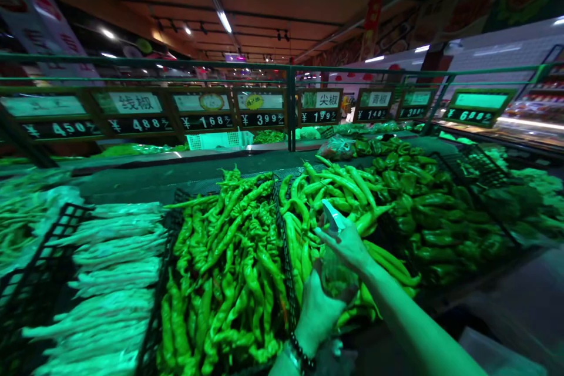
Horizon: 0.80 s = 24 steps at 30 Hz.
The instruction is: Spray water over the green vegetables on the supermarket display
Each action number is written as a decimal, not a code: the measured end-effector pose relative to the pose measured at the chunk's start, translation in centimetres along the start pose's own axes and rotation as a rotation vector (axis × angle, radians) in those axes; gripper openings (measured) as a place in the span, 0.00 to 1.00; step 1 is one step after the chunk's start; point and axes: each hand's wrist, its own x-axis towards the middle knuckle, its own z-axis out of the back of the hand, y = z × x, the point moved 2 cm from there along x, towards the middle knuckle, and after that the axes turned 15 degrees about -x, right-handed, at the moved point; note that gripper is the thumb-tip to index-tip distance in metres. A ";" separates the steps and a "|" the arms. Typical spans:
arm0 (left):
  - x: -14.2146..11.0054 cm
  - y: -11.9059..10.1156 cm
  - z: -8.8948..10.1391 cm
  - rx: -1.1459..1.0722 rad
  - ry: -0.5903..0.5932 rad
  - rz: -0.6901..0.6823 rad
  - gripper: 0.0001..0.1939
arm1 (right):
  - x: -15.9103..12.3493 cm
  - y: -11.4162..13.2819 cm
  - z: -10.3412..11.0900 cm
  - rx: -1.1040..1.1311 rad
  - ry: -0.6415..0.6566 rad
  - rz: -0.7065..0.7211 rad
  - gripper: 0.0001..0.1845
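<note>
I hold a clear plastic spray bottle (335,275) over a produce display. My left hand (318,312), with a dark bead bracelet at the wrist, grips the bottle's body from below. My right hand (349,244) is wrapped around the bottle's neck, just under its pale spray head (331,215). The bottle hovers above a heap of smooth long green peppers (339,191). To its left lies a crate of thin wrinkled green peppers (229,264).
Dark plastic crates (53,235) hold white bundled vegetables (114,264) at left and dark green peppers (418,205) at right. Price signs (262,108) hang on a green rail (291,100) behind. A grey floor area (520,305) lies at lower right.
</note>
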 end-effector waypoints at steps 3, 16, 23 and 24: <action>-1.1 0.6 -3.9 0.008 0.045 -0.029 0.46 | -1.8 -0.8 4.2 0.000 -0.036 0.008 0.16; -5.9 9.4 -18.5 0.231 -0.112 0.107 0.59 | -11.0 -8.5 16.9 0.001 -0.020 -0.048 0.19; -8.4 7.2 -23.2 0.133 -0.074 0.166 0.30 | -14.8 -11.8 20.8 0.077 0.064 -0.098 0.37; -8.6 6.8 -24.0 0.114 -0.079 0.173 0.24 | -15.3 -12.5 20.9 0.079 0.088 -0.093 0.36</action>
